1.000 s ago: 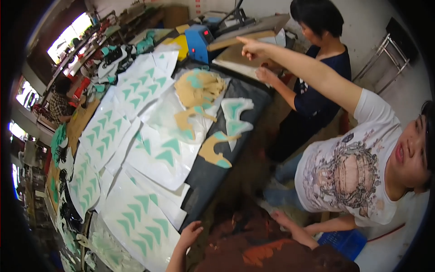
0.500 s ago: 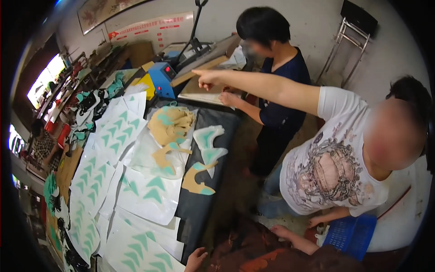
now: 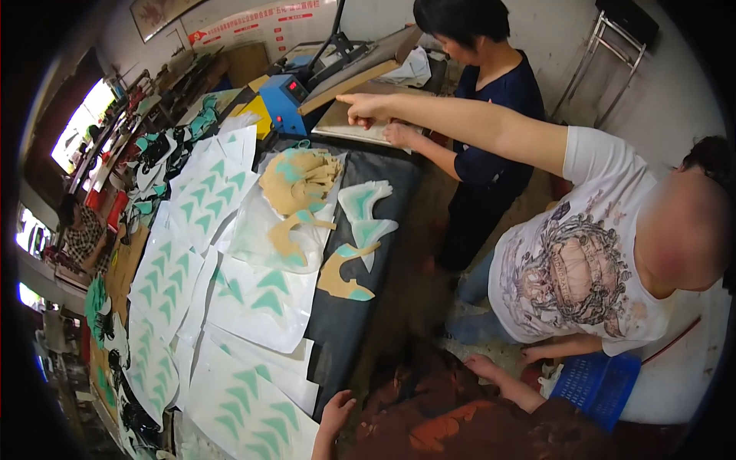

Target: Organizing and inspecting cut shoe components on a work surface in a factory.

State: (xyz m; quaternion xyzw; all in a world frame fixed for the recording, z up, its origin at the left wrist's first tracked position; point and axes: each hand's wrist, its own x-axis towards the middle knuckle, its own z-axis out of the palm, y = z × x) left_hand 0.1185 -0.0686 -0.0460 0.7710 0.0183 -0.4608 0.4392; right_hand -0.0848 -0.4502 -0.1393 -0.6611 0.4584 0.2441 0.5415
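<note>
My left hand [image 3: 337, 409] is at the near edge of the dark table, beside white sheets [image 3: 257, 399] printed with green chevron shapes. Its fingers are loosely bent, with nothing seen in them. Close to my brown patterned clothing, my right hand [image 3: 483, 366] hangs with relaxed fingers and no visible object. Farther up the table lie a fanned pile of tan cut pieces [image 3: 295, 184] with green patches, a single tan-and-green piece [image 3: 345, 276] and white-and-green pieces [image 3: 364, 207].
A person in a white printed shirt [image 3: 575, 261] stands at the right, one arm stretched over the table. Another person in dark blue [image 3: 498, 146] works at a blue press machine [image 3: 284, 103]. A blue plastic basket [image 3: 598, 383] is at the lower right.
My view has shifted, so the table and people appear slightly displaced. More of my left hand and forearm shows. The person in white still points across the table.
</note>
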